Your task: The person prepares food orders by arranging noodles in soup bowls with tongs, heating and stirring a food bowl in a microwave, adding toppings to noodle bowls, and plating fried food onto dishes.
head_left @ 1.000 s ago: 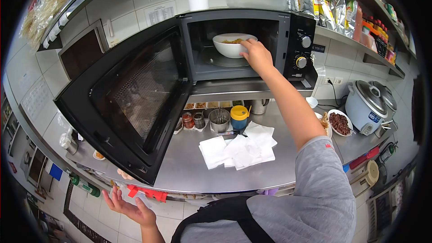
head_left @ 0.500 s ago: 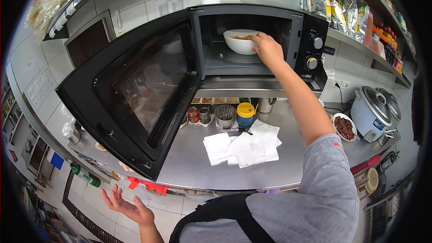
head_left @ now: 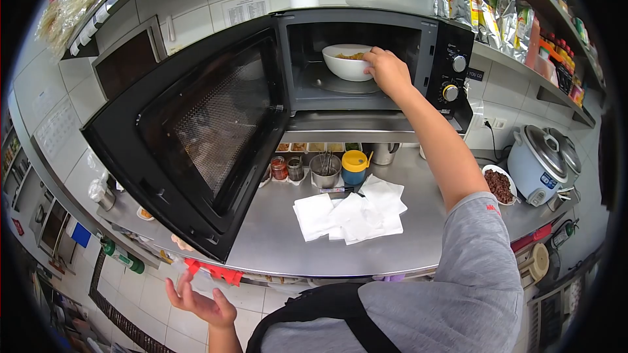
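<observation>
Bags (head_left: 78, 10) of pale strands, seen at the upper left of the frame. Saw left hand (head_left: 206, 304) at the lower left, raised and turned upward, fingers spread well apart. Found microwave door (head_left: 209, 137) swung wide open across the left of the frame. Noted small jars (head_left: 279, 170) just right of the door, then a metal cup (head_left: 325, 180) holding a whisk (head_left: 328, 159), all on the steel counter (head_left: 261, 252). Saw white paper sheets (head_left: 350, 216) lying overlapped at centre, just below a blue container (head_left: 354, 170) with a yellow lid (head_left: 355, 157). Found white bowl (head_left: 347, 70), with yellowish food (head_left: 351, 56) inside, at upper centre, within the microwave and above the turntable (head_left: 327, 84). Could not tell from this angle whether lifted or resting. Saw right hand (head_left: 387, 72) at the bowl's right side, pinching the rim between thumb and fingers. Noted control knobs (head_left: 451, 93) beyond it, silver packets (head_left: 481, 6) at the upper right, and, at the right, a dish (head_left: 490, 168) of dark reddish pieces (head_left: 498, 187) beside a pale blue rice cooker (head_left: 531, 167).
</observation>
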The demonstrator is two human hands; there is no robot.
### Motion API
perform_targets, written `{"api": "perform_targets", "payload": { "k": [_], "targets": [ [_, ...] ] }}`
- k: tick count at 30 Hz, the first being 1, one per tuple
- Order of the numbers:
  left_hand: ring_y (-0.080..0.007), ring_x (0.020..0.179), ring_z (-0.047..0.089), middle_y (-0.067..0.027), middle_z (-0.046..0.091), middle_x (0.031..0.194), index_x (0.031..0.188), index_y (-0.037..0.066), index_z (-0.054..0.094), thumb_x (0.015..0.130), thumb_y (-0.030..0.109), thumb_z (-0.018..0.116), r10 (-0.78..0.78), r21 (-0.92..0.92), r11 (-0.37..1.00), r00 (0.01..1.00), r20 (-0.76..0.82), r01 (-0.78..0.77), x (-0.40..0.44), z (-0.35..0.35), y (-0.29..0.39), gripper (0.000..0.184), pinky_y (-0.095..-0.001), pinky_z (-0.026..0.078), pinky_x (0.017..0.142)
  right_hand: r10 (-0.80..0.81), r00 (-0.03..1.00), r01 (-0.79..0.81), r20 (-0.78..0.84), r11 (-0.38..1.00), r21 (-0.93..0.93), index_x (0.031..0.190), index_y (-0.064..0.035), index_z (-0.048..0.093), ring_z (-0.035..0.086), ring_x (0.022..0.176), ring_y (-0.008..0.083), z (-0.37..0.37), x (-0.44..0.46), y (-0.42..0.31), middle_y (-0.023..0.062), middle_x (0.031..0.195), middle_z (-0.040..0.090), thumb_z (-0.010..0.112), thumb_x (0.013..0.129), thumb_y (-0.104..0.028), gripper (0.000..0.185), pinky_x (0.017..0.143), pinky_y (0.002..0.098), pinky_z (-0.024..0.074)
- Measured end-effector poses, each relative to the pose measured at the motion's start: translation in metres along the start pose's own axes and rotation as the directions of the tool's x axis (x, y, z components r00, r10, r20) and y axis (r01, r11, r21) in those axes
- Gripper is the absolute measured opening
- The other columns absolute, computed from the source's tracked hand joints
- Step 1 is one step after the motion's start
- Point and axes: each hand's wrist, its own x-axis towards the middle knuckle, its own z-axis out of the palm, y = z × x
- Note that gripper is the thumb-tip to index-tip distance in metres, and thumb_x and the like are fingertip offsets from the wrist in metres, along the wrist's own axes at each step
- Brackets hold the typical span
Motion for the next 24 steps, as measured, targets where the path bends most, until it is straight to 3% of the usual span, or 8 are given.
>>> {"api": "perform_targets", "payload": {
  "k": [2, 3, 4, 6, 10, 16, 21, 24],
  "targets": [
    [-0.0293, 0.114, 0.048, -0.0215, 0.023, 0.142, 0.127, 0.003, 0.038, 0.086, 0.012, 0.05, 0.236, -0.073, 0.968, 0.97, -0.052, -0.24, -0.01, 0.005, -0.001, 0.043, -0.0432, 0.037, 0.098, -0.014, 1.0, 0.014, -0.003, 1.0, 0.012, 0.098, -0.0113, 0.067, 0.06, 0.098, 0.0274, 0.002, 0.0, 0.002, 0.0038, 0.099, 0.061, 0.066, 0.076, -0.01, 0.022, 0.078, 0.0396, 0.0523],
    [-0.0265, 0.102, 0.053, -0.0185, 0.027, 0.137, 0.116, 0.006, 0.043, 0.084, 0.012, 0.052, 0.326, -0.103, 0.938, 0.943, -0.065, -0.331, -0.011, 0.012, 0.004, 0.034, -0.0439, 0.043, 0.088, -0.028, 1.0, 0.028, -0.008, 0.999, 0.024, 0.098, -0.0113, 0.066, 0.06, 0.099, 0.0277, 0.002, 0.0, 0.003, 0.0041, 0.099, 0.061, 0.066, 0.076, -0.01, 0.022, 0.079, 0.0401, 0.0521],
    [-0.0265, 0.102, 0.053, -0.0185, 0.027, 0.137, 0.116, 0.006, 0.043, 0.084, 0.012, 0.052, 0.326, -0.105, 0.938, 0.943, -0.066, -0.331, -0.012, 0.022, 0.009, 0.034, -0.0439, 0.043, 0.088, -0.027, 1.0, 0.027, -0.008, 0.999, 0.022, 0.098, -0.0113, 0.066, 0.06, 0.099, 0.0277, 0.0, 0.0, 0.003, 0.0041, 0.099, 0.061, 0.066, 0.076, -0.01, 0.022, 0.079, 0.0401, 0.0521],
    [-0.0237, 0.083, 0.059, -0.011, 0.042, 0.126, 0.105, 0.013, 0.055, 0.076, 0.014, 0.063, 0.487, -0.389, 0.771, 0.861, -0.148, -0.504, -0.01, 0.047, 0.02, 0.03, -0.0357, 0.047, 0.066, -0.022, 1.0, 0.02, 0.02, 0.997, 0.076, 0.098, -0.0111, 0.066, 0.06, 0.099, 0.0294, -0.004, -0.001, 0.0, 0.0048, 0.1, 0.061, 0.066, 0.077, -0.01, 0.022, 0.079, 0.0411, 0.0515],
    [-0.0228, 0.076, 0.06, -0.0086, 0.057, 0.1, 0.097, 0.014, 0.065, 0.066, 0.007, 0.069, 0.493, -0.559, 0.761, 0.853, 0.168, -0.33, 0.007, 0.091, 0.042, 0.032, -0.0321, 0.047, 0.06, -0.006, 0.998, -0.001, 0.06, 0.993, 0.121, 0.099, -0.0111, 0.065, 0.061, 0.095, 0.031, -0.009, -0.005, -0.006, 0.0058, 0.1, 0.06, 0.066, 0.077, -0.011, 0.022, 0.079, 0.0414, 0.0514],
    [-0.0287, 0.1, 0.055, -0.013, 0.053, 0.112, 0.103, 0.007, 0.063, 0.074, 0.002, 0.065, 0.289, -0.649, 0.758, 0.922, 0.257, -0.056, 0.083, 0.203, 0.099, 0.03, -0.0349, 0.047, 0.082, 0.005, 1.0, -0.01, 0.028, 0.986, 0.169, 0.107, -0.0092, 0.06, 0.062, 0.093, 0.0334, -0.005, -0.011, -0.006, 0.0083, 0.103, 0.06, 0.066, 0.079, -0.009, 0.029, 0.077, 0.0432, 0.0519],
    [-0.018, 0.098, 0.054, -0.0106, 0.051, 0.115, 0.107, 0.005, 0.062, 0.085, 0.002, 0.059, 0.041, -0.672, 0.701, 0.928, 0.371, 0.238, 0.116, 0.272, 0.118, 0.022, -0.0279, 0.046, 0.08, 0.007, 0.999, -0.016, 0.04, 0.974, 0.226, 0.107, -0.0051, 0.055, 0.059, 0.095, 0.0377, 0.003, -0.012, -0.002, 0.0134, 0.103, 0.057, 0.065, 0.079, -0.005, 0.03, 0.079, 0.0442, 0.05],
    [-0.0196, 0.097, 0.057, -0.0106, 0.051, 0.114, 0.106, 0.005, 0.062, 0.085, 0.005, 0.06, -0.072, -0.719, 0.575, 0.899, 0.432, 0.391, 0.116, 0.296, 0.117, 0.021, -0.0286, 0.047, 0.082, -0.047, 0.999, 0.05, -0.016, 0.965, 0.259, 0.104, -0.0034, 0.052, 0.058, 0.091, 0.0385, 0.007, -0.016, 0.007, 0.0147, 0.1, 0.056, 0.063, 0.08, -0.002, 0.026, 0.076, 0.045, 0.0489]
  ]
}}
